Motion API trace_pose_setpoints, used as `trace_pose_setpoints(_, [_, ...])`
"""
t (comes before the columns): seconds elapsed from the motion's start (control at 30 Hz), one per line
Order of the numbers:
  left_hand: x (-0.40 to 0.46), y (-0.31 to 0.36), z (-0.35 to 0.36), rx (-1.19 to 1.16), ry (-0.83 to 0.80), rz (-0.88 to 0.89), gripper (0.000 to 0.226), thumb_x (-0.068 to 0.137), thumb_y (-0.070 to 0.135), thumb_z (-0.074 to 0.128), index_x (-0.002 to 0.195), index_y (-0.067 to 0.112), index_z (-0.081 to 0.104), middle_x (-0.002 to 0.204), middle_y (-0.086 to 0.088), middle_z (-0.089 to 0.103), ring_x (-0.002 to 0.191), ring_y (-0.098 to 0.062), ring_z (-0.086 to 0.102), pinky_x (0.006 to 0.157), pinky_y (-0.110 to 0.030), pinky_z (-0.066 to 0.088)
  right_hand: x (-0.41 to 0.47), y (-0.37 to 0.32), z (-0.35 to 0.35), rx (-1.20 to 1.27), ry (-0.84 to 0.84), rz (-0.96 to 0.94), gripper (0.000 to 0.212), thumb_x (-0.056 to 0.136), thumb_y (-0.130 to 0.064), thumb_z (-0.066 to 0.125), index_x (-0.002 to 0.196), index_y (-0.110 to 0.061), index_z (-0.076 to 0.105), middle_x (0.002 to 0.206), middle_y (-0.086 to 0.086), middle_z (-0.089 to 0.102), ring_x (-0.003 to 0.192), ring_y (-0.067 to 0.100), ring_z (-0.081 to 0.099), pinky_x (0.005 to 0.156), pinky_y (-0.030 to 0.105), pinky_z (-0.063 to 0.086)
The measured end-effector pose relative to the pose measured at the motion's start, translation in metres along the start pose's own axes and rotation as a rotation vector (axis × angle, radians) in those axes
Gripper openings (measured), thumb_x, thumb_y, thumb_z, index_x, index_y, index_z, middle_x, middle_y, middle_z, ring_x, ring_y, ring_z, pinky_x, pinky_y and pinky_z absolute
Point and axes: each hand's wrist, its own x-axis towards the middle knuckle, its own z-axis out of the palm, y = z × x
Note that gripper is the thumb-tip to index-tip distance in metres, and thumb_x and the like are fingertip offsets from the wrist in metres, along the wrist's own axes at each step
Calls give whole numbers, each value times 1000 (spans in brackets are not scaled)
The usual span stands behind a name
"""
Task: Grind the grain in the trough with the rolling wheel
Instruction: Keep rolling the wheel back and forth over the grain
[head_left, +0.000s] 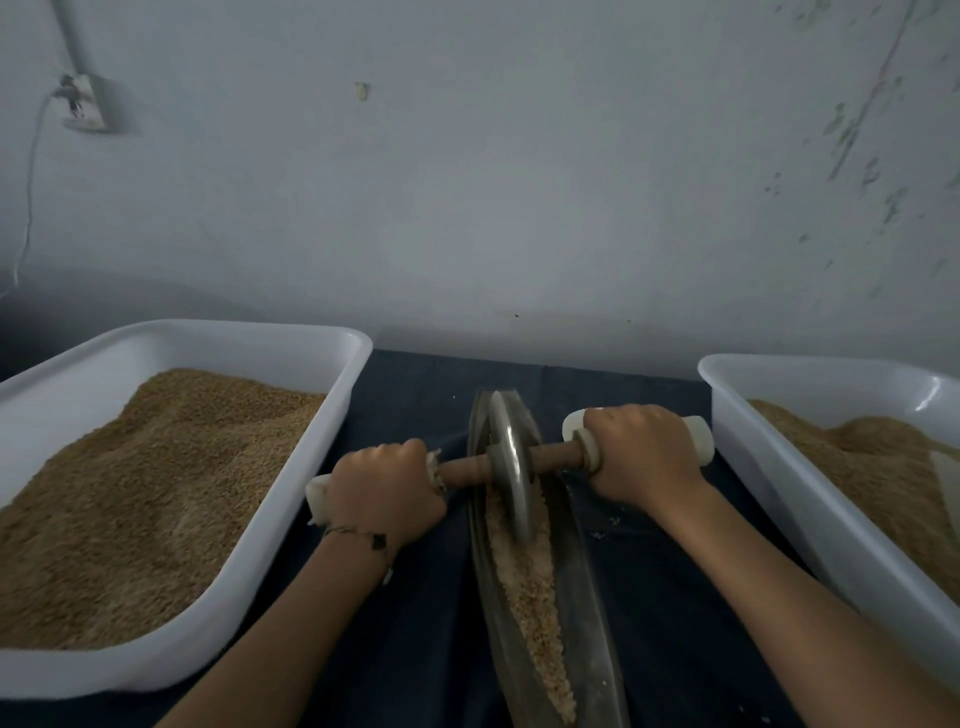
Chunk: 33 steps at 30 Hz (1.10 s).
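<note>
- Grain (524, 582) lies along the bottom of the metal trough (587, 587), which runs front to back on the dark cloth (410, 410) between the two forearms; the heap is thickest toward the near end.
- Left tub (171, 665), white, holds a wide bed of brown grain; its inner wall is just beside the left handle end.
- Left hand (384, 488): fingers curled tight round the pale grip of the axle (465, 467). A bracelet (363, 535) sits on that wrist.
- Rolling wheel (511, 467) stands on edge in the trough, toward the far half, rim down in the grain.
- Right hand (644, 452): fingers wrapped fully round the other grip, knuckles up.
- Judgement: press evenly with both hands so the wheel stays upright in the groove; a tilted axle would probably ride the rim up a wall and spill grain.
- Judgement: draw the wheel toward the near end, where most uncrushed grain lies.
- Right tub (810, 519), white, also holds grain; its wall is close to the right grip.
- Obstacles: both tubs flank the handles closely, so there is little sideways room.
</note>
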Motion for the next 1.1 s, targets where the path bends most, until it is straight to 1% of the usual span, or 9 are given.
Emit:
trace_pose_setpoints(0.13, [-21,6,-4,-29,155,105,34,53,21,82,52,15,49,43,0,48,35,-18,43,43,-23,32,-19,-5,1,77,204,-9,27,51,-17,78,56,-14,52,51,2,54,43,21,49,47,26,32])
trace_pose_setpoints(0.23, [-28,10,-10,-2,192,127,33,45,13,81,48,13,47,40,-2,45,33,-20,42,39,-24,36,-34,-8,7,80,353,22,17,63,-17,67,58,-12,52,53,4,51,45,23,47,48,26,31])
trace_pose_setpoints(0.37, [-32,19,-23,28,187,151,34,45,14,82,49,13,49,41,-2,46,35,-19,43,41,-25,37,-54,-14,11,130,327,140,19,62,-14,79,71,-8,63,61,5,58,52,24,52,49,31,40])
trace_pose_setpoints(0.47, [-43,25,-37,77,206,229,36,42,17,83,49,15,48,42,-1,45,36,-17,42,42,-24,33,-77,-19,4,199,301,182,28,56,-8,84,69,-12,59,60,2,56,50,20,50,49,29,39])
trace_pose_setpoints(0.7, [-77,18,-59,41,157,338,43,28,24,85,51,18,48,43,4,46,35,-15,43,39,-26,32,-120,-9,-26,172,327,18,20,60,-9,79,70,-16,63,61,-2,53,50,17,49,52,26,31])
trace_pose_setpoints(0.87, [-68,12,-43,-11,127,277,42,29,20,83,48,19,45,39,5,42,32,-14,40,37,-24,28,-95,-11,-29,166,91,50,37,44,-14,86,68,-21,59,60,-5,56,49,15,51,43,30,42])
trace_pose_setpoints(0.93, [-51,11,-36,2,69,257,38,40,26,82,51,21,46,43,6,44,35,-13,42,40,-23,29,-75,-8,-27,126,-96,112,33,57,-23,80,80,-26,57,73,-8,61,62,13,57,55,27,44])
trace_pose_setpoints(1.0, [-31,9,-27,107,36,196,26,66,37,68,64,26,44,56,10,45,49,-10,44,50,-23,29,-55,-3,-19,162,-205,159,24,69,-29,68,87,-30,53,82,-9,61,75,14,60,59,26,40])
trace_pose_setpoints(1.1, [-6,9,-14,133,21,91,23,79,40,51,67,28,35,60,11,38,56,-8,39,51,-25,25,-30,2,-4,228,-255,212,15,71,-29,59,85,-29,52,75,-10,55,76,16,59,57,29,35])
